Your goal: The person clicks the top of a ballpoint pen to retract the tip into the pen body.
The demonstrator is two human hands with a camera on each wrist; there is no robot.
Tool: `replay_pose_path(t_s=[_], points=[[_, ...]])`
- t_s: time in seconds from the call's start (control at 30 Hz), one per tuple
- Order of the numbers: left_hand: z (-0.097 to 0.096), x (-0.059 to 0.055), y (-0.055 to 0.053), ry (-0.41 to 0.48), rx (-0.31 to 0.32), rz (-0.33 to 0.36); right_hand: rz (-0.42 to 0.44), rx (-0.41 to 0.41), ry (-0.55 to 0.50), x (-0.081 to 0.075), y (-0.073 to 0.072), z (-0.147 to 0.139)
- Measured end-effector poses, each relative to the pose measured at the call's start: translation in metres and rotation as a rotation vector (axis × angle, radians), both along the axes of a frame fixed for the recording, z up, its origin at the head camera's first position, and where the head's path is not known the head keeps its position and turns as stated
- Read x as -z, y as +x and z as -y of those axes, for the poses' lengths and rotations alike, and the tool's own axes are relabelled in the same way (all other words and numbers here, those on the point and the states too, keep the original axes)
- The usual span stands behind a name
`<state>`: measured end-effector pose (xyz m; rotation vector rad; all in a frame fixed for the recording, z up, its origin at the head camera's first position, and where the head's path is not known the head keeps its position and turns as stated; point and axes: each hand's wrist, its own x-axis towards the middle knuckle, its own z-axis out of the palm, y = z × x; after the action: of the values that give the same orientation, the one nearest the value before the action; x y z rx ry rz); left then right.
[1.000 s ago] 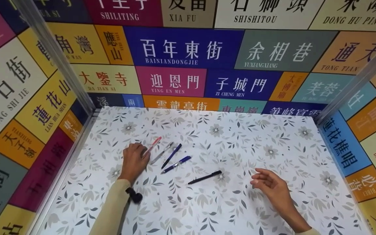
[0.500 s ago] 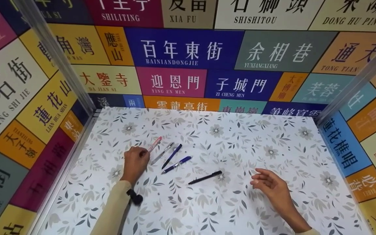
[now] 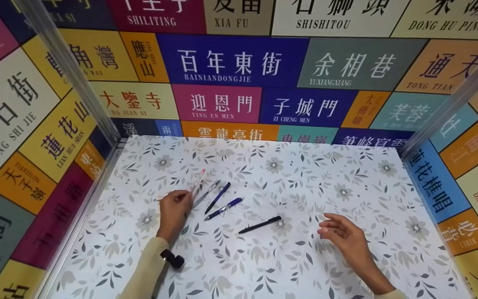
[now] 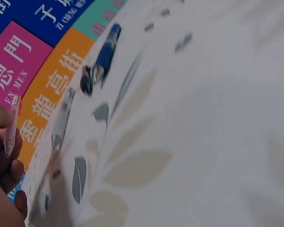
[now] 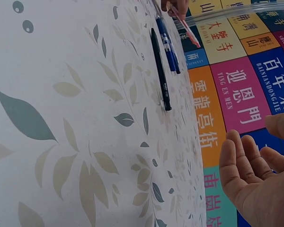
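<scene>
Taking 12 o'clock as the back wall (image 3: 230, 104). Pinching the red pen (image 4: 12, 126) between thumb and fingers of the left hand (image 3: 174, 214), closing firmly on the barrel, exposing both ends and aiming the red end toward 1 o'clock. Holding this pen tilted over the left half of the table (image 3: 288, 265), near the clear pen (image 3: 206, 194) at 2 o'clock from the hand. Continuing clockwise to the dark blue pen (image 3: 218, 198), then to the blue pen (image 3: 223, 209) at 3 o'clock. Finding the black pen (image 3: 260, 225) farther out, between 3 and 4 o'clock. Holding the right hand (image 3: 344, 236) half open beyond it, curling the fingers loosely, parting the thumb and gripping nothing. Allowing a wide gap between black pen and right hand. Giving room from red pen to back edge (image 3: 259, 144) at 12, from left hand to left wall (image 3: 40, 141) at 9, and from right hand to right wall (image 3: 446, 182) at 3.
</scene>
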<state>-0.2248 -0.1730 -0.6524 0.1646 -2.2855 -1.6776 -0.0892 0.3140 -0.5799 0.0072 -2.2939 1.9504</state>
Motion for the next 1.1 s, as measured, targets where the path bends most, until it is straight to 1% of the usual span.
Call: replay_pose_path(t_s=[0.07, 0.17, 0.23, 0.3, 0.4, 0.5, 0.73, 0.83, 0.97, 1.1], points=[[-0.005, -0.005, 0.005, 0.027, -0.013, 0.007, 0.004, 0.002, 0.005, 0.000, 0.000, 0.001], [-0.013, -0.011, 0.009, 0.001, -0.029, -0.007, 0.013, 0.003, 0.006, -0.001, 0.000, 0.001], [-0.018, -0.015, 0.011, -0.016, -0.026, -0.020, 0.016, 0.003, -0.001, -0.002, 0.000, 0.002], [-0.024, -0.018, 0.014, -0.012, -0.012, -0.029, 0.019, 0.002, 0.000, -0.002, 0.000, 0.002], [-0.032, -0.022, 0.019, 0.034, 0.018, -0.040, 0.020, -0.004, 0.004, -0.002, -0.001, 0.003], [-0.041, -0.024, 0.024, 0.067, 0.048, -0.062, 0.018, -0.020, 0.014, -0.002, -0.002, 0.006], [-0.061, -0.024, 0.032, 0.050, 0.108, -0.145, 0.027, -0.054, 0.014, -0.006, -0.006, 0.015], [-0.070, -0.027, 0.037, 0.063, 0.137, -0.161, 0.027, -0.061, 0.004, -0.008, -0.008, 0.019], [-0.083, -0.031, 0.044, 0.102, 0.169, -0.171, 0.023, -0.066, 0.001, -0.010, -0.009, 0.022], [-0.094, -0.034, 0.048, 0.104, 0.175, -0.192, 0.013, -0.077, 0.001, -0.012, -0.010, 0.026]])
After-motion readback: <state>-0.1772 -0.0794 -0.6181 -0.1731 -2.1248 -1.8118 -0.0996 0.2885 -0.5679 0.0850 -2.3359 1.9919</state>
